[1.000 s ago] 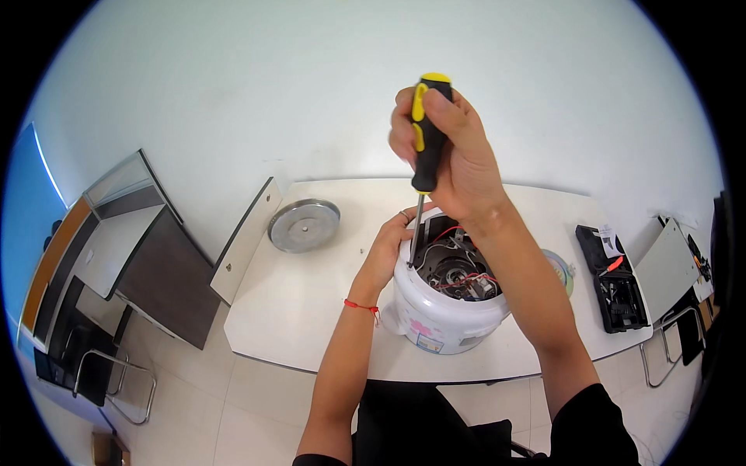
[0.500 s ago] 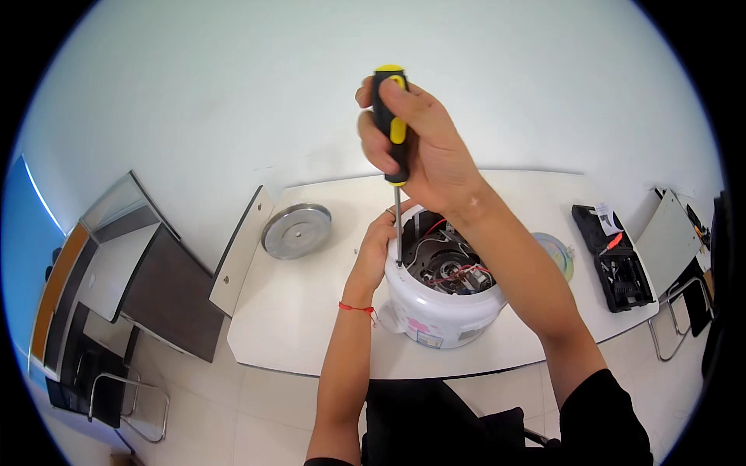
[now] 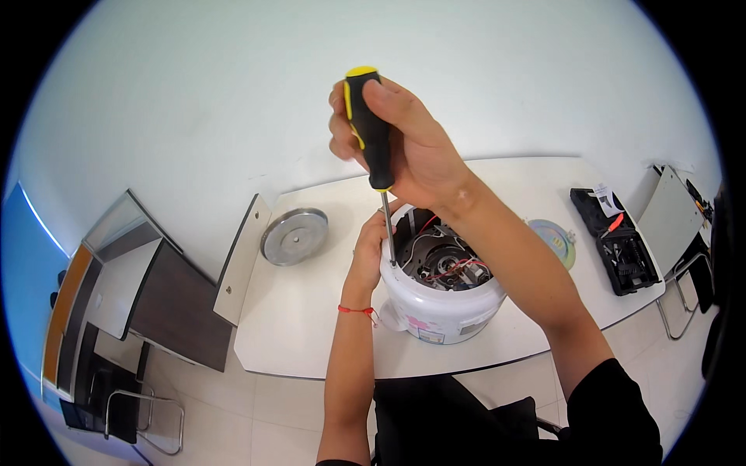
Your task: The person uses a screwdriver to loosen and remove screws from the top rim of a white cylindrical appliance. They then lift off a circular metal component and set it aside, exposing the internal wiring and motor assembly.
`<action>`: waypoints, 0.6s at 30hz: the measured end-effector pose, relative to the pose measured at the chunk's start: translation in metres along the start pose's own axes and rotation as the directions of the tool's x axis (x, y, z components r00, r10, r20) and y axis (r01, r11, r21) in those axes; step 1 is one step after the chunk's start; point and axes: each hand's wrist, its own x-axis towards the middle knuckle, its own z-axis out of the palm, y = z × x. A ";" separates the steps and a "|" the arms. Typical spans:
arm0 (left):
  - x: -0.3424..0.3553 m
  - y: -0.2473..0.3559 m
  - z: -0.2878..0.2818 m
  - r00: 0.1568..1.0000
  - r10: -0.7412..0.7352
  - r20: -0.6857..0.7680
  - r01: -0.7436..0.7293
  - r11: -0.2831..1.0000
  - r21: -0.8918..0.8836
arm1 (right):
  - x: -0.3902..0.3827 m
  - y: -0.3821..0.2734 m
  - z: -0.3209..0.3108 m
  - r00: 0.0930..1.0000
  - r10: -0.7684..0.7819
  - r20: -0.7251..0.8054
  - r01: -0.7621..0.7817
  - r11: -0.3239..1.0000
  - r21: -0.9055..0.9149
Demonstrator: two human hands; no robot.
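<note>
1. Two bare hands at work on a white rounded housing (image 3: pixel 447 314), open-topped, standing on bench (image 3: pixel 303 334) approx. mid-width, nr the person's edge.
2. R hand (image 3: pixel 412 128): fingers clamped round blk/yel handle of screwdriver (image 3: pixel 373 136); thumb up nr butt end.
3. Screwdriver approx. vert., slight tilt, handle up, shaft down; tip at L side of housing rim.
4. L hand (image 3: pixel 368 256): against outer L side of rim, just beside shaft. Fingers partly hidden; can't tell if gripping or only resting. Red cord bracelet (image 3: pixel 356 311) on wrist.
5. Inside housing: red + white wires, dk round part nr centre. Pink print + label on outside.
6. Bench, L: round shallow metal disc (image 3: pixel 295 237), well apart from housing.
7. Bench, R: pale greenish round item (image 3: pixel 556 242), ID unclear, partly behind R forearm. Farther R: open blk tool case (image 3: pixel 625 264) w/ orange-red-handled tool (image 3: pixel 614 224).
8. Off bench, far L: blk chair (image 3: pixel 116 404), metal frame.
</note>
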 end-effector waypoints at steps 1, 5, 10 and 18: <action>0.001 0.000 0.000 1.000 0.019 0.001 -0.019 0.999 0.026 | 0.000 -0.001 0.002 0.999 0.009 -0.040 -0.009 1.000 0.001; -0.001 0.004 0.004 1.000 0.015 0.020 -0.014 1.000 -0.009 | 0.001 -0.007 0.006 0.993 0.120 -0.024 -0.115 0.982 0.148; 0.000 0.003 0.005 0.999 -0.012 0.036 0.014 0.998 -0.067 | 0.000 -0.007 0.005 0.997 0.056 0.056 -0.065 0.983 0.174; -0.001 0.003 0.001 0.999 0.006 0.038 -0.004 0.999 -0.043 | -0.001 -0.006 0.019 0.985 0.035 -0.170 -0.055 0.992 -0.113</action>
